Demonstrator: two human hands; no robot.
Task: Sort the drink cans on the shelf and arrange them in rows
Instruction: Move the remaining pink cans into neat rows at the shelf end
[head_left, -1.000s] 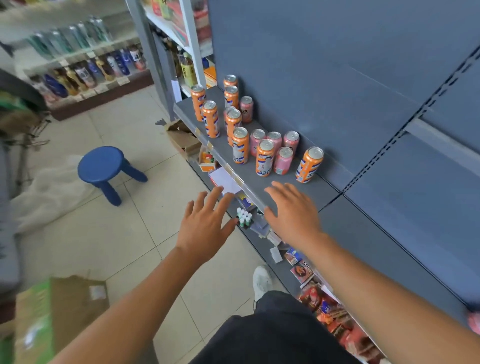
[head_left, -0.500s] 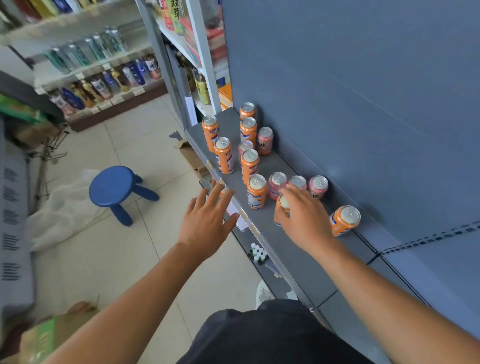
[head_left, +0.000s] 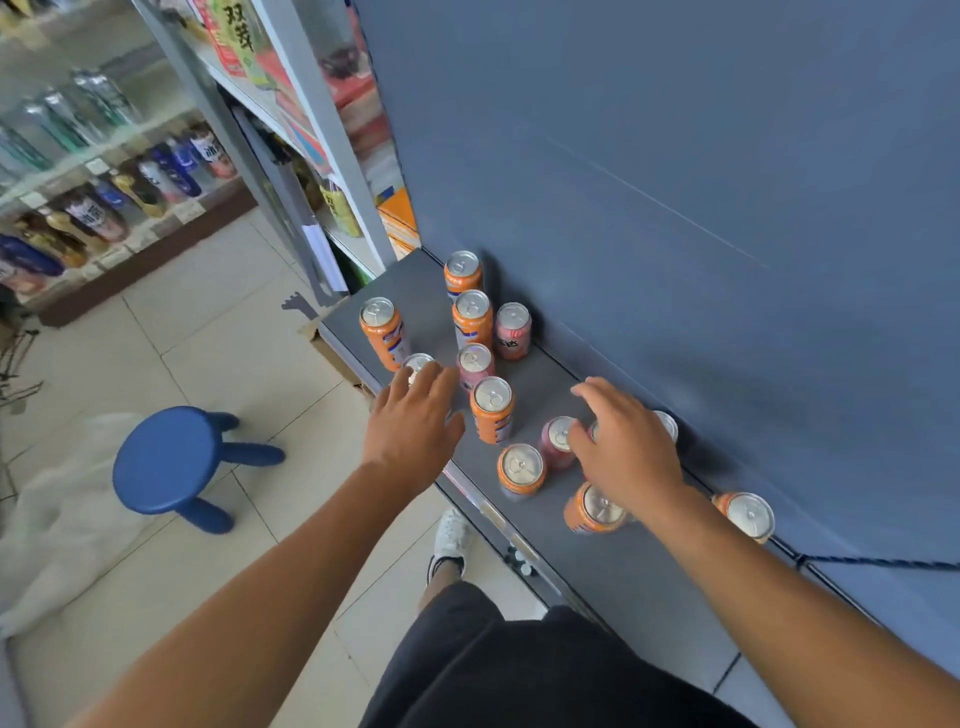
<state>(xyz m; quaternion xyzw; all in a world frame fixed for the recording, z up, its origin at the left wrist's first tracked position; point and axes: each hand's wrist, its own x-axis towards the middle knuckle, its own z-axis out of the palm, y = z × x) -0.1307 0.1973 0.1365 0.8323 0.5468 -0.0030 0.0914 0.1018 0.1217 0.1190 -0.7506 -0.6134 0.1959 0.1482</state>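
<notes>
Several orange and pink drink cans stand mixed on the grey shelf (head_left: 649, 582). Orange cans (head_left: 471, 317) and a pink can (head_left: 512, 330) stand at the far end, and another orange can (head_left: 492, 408) is in the middle. My left hand (head_left: 415, 426) reaches with straight fingers over a can (head_left: 418, 362) at the shelf's front edge. My right hand (head_left: 623, 447) hovers with spread, bent fingers over cans near the back panel, its thumb beside a pink can (head_left: 558, 441). It partly hides the cans beneath it. Two orange cans (head_left: 597, 509) (head_left: 745, 514) stand by my right wrist.
A blue back panel (head_left: 675, 208) rises behind the shelf. On the tiled floor to the left are a blue stool (head_left: 166, 462) and a white cloth (head_left: 52, 519). A cardboard box (head_left: 332, 343) sits under the shelf's far end. Bottle shelves (head_left: 104, 197) line the far left.
Both hands moved forward over the shelf. The left hand went from beside the shelf edge to over a front can. The right hand left an orange can and shifted toward the back cans.
</notes>
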